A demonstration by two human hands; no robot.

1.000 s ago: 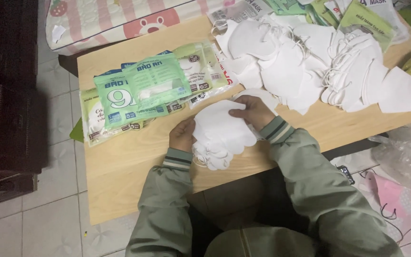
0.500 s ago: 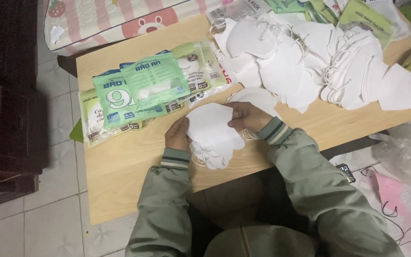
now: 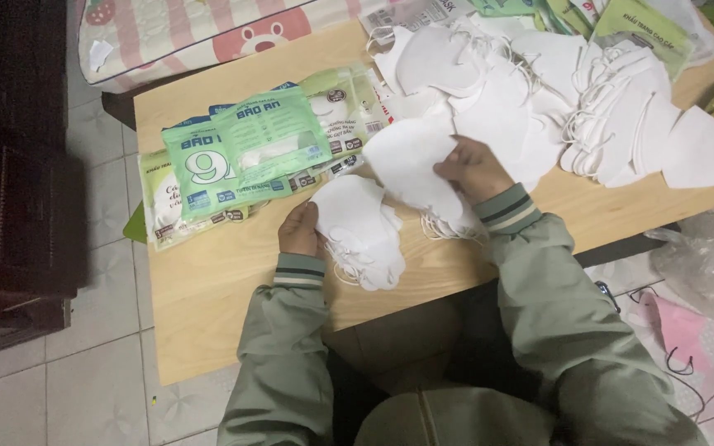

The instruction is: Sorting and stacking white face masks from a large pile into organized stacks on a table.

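My left hand (image 3: 299, 230) grips a small stack of white face masks (image 3: 361, 227) against the low wooden table (image 3: 225, 281). Just to its right, my right hand (image 3: 474, 168) holds a single white mask (image 3: 406, 161) by its edge, lifted slightly off the stack. Thin white ear loops hang below both. A large loose pile of white masks (image 3: 539, 91) covers the table beyond my right hand. Left of the stack lie several green and clear flat packets (image 3: 249, 153), overlapping each other.
More green packets (image 3: 638, 21) lie at the table's far right corner. A striped pink cushion (image 3: 208, 33) sits behind the table, dark wooden furniture (image 3: 10, 182) stands at the left, and a clear plastic bag (image 3: 704, 256) rests on the floor at right.
Both hands held one stack together before. Now my right hand has drawn a single mask away up and to the right, and my left hand keeps the rest.
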